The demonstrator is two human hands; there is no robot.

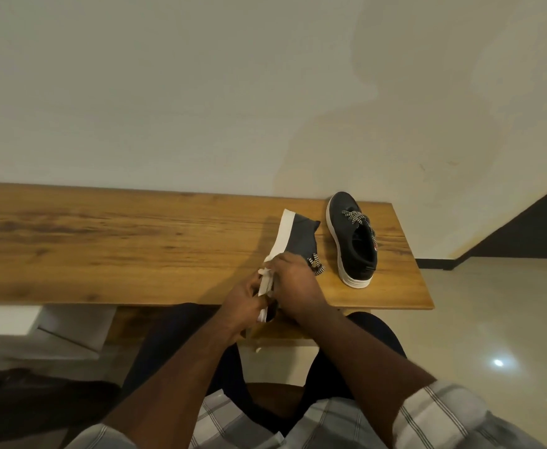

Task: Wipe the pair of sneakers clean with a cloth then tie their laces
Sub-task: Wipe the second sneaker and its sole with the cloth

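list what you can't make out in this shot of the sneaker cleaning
Head view, the only one:
- Held sneaker: its heel end is covered by the right hand.
- White cloth: mostly hidden between the left hand and the right.
- Second sneaker: red mark at its opening too small to identify.

Warm, dim indoor light tints everything yellowish, a small bright glare spot sits on the glossy floor (pixel 498 362) well right of and below the fingers (pixel 267 273), soft shadows spread left of them across the tabletop (pixel 103 241), whose edges bow with wide-angle distortion, and detail is slightly soft.
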